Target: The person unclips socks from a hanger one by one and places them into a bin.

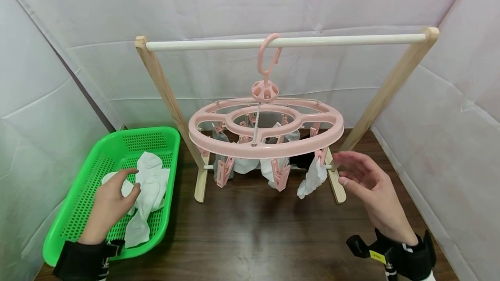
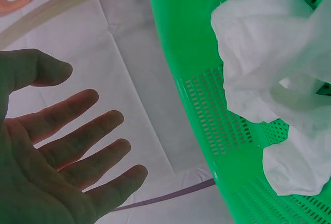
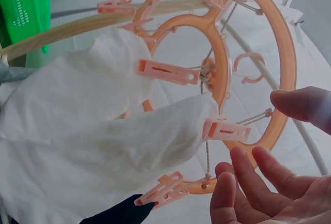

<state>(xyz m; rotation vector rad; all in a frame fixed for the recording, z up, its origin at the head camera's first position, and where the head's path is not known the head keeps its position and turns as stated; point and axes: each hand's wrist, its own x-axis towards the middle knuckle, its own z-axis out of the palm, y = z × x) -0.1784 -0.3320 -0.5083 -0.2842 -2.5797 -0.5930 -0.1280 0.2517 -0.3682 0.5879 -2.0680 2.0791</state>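
My left hand [image 1: 112, 200] hovers over the green basket [image 1: 58, 233], fingers spread and nothing between them. Below it in the basket lie white socks [image 1: 150, 181], bunched together. At the right, my right hand [image 1: 367, 185] is held with loosely bent fingers beside the pink clip hanger [image 1: 265, 148], holding nothing. Closest to that hand is a white sock [image 1: 314, 179], hanging from a pink clothespin [image 1: 321, 154] on the hanger's rim. In the right wrist view, the fingertips are near a clothespin [image 3: 227, 130] that grips a white sock [image 3: 165, 136].
A wooden stand [image 1: 160, 86] carries a white rod [image 1: 343, 40], from which the hanger's hook [image 1: 262, 57] hangs. Grey, white and black pieces hang under the ring. Two front clothespins [image 1: 224, 171] dangle there. White fabric walls [image 1: 461, 142] surround the dark wooden table [image 1: 250, 237].
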